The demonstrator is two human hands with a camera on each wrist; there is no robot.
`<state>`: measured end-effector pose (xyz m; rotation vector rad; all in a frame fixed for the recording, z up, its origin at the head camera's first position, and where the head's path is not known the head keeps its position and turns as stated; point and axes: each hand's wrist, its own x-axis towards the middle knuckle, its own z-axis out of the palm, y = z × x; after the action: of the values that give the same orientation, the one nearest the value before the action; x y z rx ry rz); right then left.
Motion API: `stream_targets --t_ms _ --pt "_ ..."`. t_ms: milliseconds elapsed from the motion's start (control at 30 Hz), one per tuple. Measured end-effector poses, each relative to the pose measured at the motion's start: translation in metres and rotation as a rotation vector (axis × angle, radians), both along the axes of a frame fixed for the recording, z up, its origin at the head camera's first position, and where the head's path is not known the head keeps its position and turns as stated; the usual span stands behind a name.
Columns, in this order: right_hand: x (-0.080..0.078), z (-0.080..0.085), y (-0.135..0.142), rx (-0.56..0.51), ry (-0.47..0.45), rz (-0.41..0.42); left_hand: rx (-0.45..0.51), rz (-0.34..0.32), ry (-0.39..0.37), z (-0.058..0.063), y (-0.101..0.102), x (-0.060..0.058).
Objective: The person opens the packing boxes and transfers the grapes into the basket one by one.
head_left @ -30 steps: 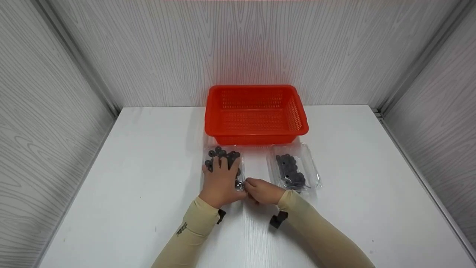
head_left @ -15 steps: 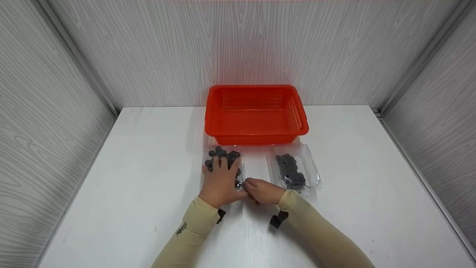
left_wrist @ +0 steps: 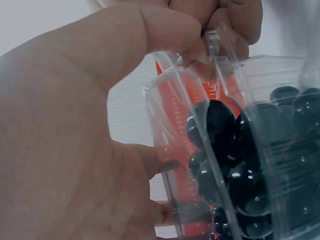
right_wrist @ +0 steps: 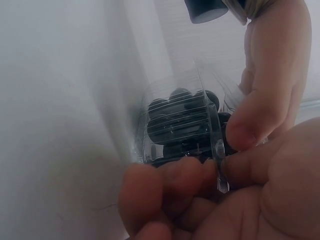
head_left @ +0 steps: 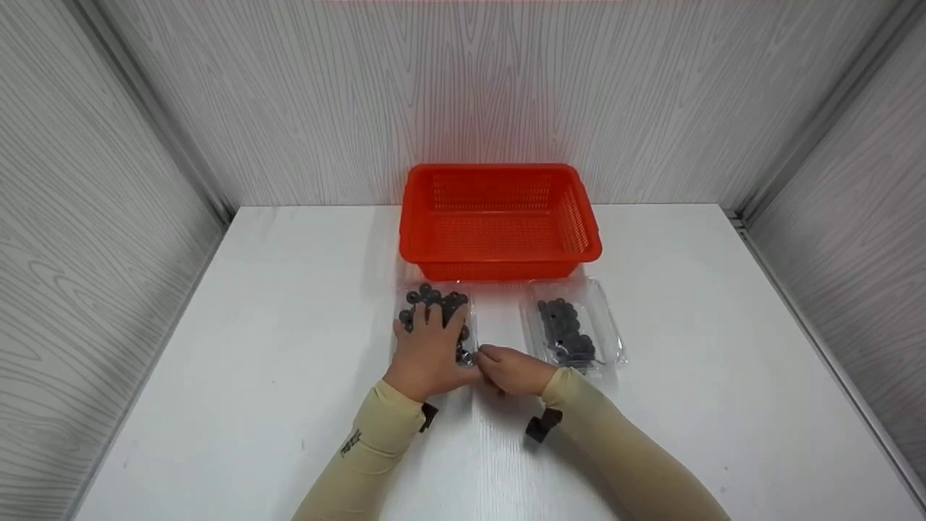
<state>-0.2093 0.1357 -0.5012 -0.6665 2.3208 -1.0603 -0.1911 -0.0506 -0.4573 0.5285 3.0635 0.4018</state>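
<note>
White table (head_left: pixel 289 304): nothing visibly shifted this past second.
Red basket (head_left: pixel 499 257): your 12 o'clock.
Fruit box (head_left: pixel 447 299): 11 o'clock.
Other box (head_left: pixel 571 329): 1 o'clock.
Left hand (head_left: pixel 427 358): fingers spread across the fruit box.
Right hand (head_left: pixel 514 371): curled, pinching its 5 o'clock corner; your work seems paused.

left hand (head_left: pixel 427 358) spread, right hand (head_left: pixel 512 371) pinching beside left thumb (head_left: pixel 465 378), forearms (head_left: pixel 626 445) angled inward

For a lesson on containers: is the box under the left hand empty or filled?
Filled, at least partly: the box shows dark balls through its clear walls.
</note>
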Motion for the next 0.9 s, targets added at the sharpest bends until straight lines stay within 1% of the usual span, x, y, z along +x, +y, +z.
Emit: stream_targets --t_ms 233,467,533,733,900 --pt "-0.0001 0.0002 0.0006 -0.001 -0.020 -0.007 0.011 0.004 -0.049 0.0030 -0.0013 -0.0011" --pt "-0.0003 0.0002 0.0020 0.000 -0.025 0.017 0.044 0.000 -0.033 0.0016 -0.0029 -0.0016" --pt "-0.0006 0.0006 0.0024 0.004 -0.020 0.022 0.054 0.000 -0.041 0.0024 -0.0037 -0.0017" --pt "-0.0001 0.0001 0.0025 0.000 -0.038 0.008 0.071 0.006 -0.096 0.0067 -0.0067 -0.0028" --pt "0.0008 -0.0014 0.0020 -0.009 -0.055 -0.017 0.065 -0.002 -0.130 0.0096 -0.0080 -0.0043"
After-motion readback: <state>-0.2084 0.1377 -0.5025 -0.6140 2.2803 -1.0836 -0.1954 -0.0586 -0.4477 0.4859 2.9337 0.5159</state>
